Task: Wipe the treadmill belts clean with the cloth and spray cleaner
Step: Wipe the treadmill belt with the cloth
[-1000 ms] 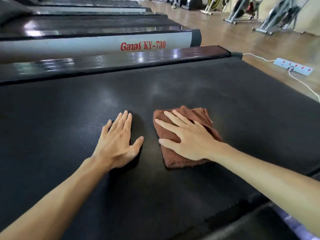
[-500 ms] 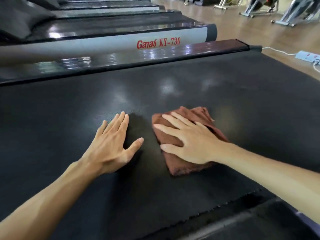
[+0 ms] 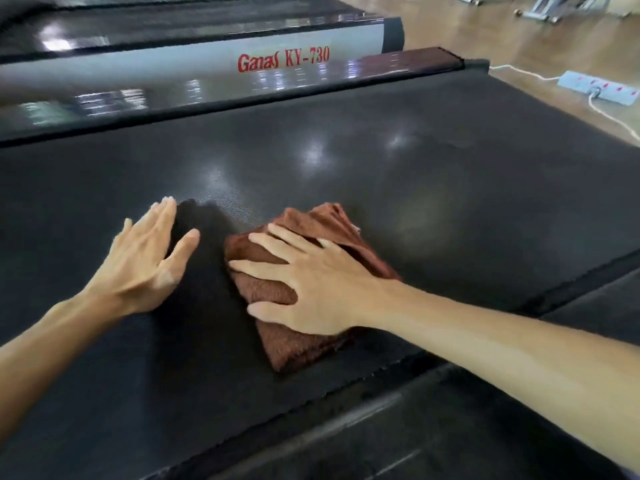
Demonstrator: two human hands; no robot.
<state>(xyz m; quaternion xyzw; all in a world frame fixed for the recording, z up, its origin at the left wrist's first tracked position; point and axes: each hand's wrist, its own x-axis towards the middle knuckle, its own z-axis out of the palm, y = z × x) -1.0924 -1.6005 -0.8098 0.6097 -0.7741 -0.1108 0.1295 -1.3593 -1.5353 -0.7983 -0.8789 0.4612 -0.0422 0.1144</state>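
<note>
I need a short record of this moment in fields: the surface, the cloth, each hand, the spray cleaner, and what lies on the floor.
surface: black textured treadmill belt
cloth: folded brown terry cloth, lying flat on the belt
right hand: fingers spread, pressing on the cloth
left hand: flat on the belt beside the cloth, not touching it
spray cleaner: not in view
floor: white power strip with white cable on wooden floor
neighbour: grey treadmill side rail, red lettering

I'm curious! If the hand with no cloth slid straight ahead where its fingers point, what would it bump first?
Probably the glossy side rail at the belt's far edge; only bare belt lies ahead of the left hand.
</note>
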